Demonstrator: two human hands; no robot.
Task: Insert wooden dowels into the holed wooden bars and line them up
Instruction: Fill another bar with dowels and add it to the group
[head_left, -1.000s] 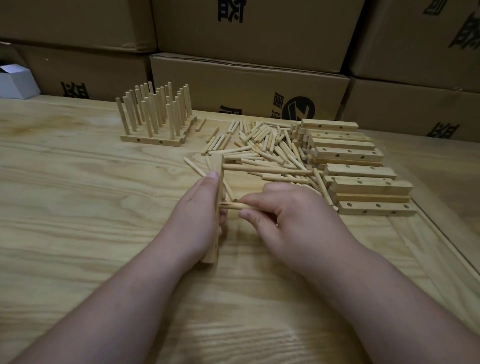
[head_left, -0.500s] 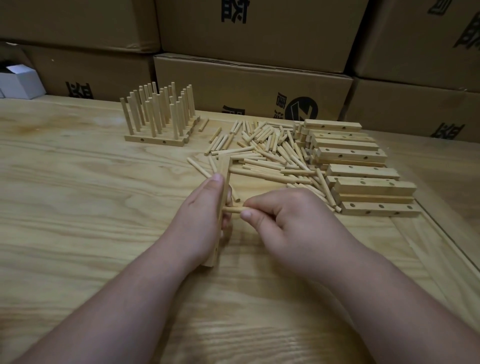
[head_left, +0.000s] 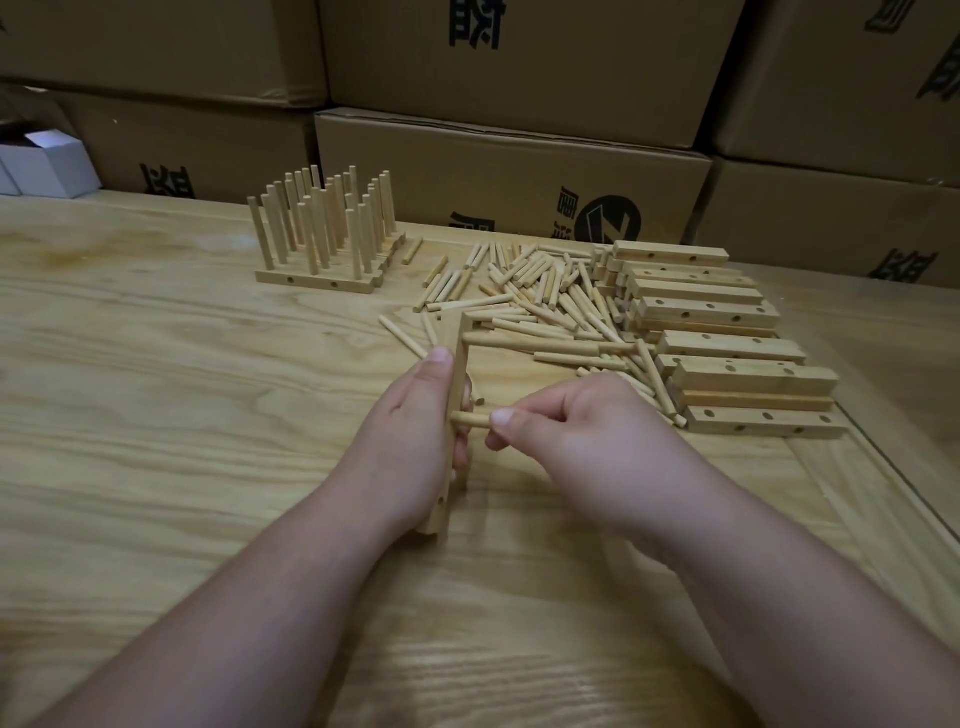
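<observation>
- The left hand (head_left: 415, 431) is closed around a holed bar (head_left: 457, 374) standing on its long edge near the middle of the table (head_left: 156, 415), thumb on the left face, fingers curled over the right face
- The right hand (head_left: 566, 431) pinches a dowel (head_left: 470, 420) between thumb and forefinger, its free end touching the bar's right face; one dowel already in the bar (head_left: 524, 343) sticks out to the right near its far end
- Bar and dowels look light, stiff and dry, unlikely to slip; the fit is probably snug, so the dowel is best held close to the bar and the bar braced behind the hole
- Loose dowels (head_left: 535, 291) lie far right of centre, spare bars (head_left: 717, 343) stacked just right of them, finished bars (head_left: 322, 244) with upright dowels far left
- The hole being filled is hidden by the left fingers, so depth of insertion cannot be judged; most of the held dowel is covered by the right hand
</observation>
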